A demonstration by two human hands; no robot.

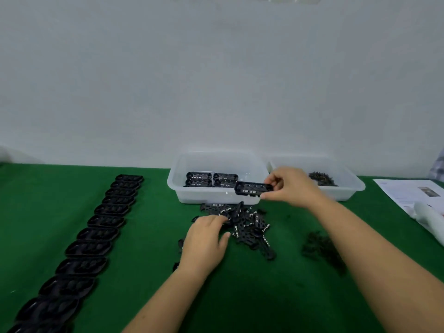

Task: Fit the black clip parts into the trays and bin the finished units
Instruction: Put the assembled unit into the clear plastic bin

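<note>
Two bins [211,195] on green cloth [149,236]; right hand [292,186] grip pinches tray [253,188].

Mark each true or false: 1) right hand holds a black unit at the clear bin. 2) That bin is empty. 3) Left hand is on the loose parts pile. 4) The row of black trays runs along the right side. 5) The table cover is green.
1) True: the right hand pinches a black unit over the near rim of the clear bin.
2) False: four finished units already lie in it.
3) True: the left hand rests on the parts pile.
4) False: the row of black trays runs along the left.
5) True: the table cover is green.
</note>
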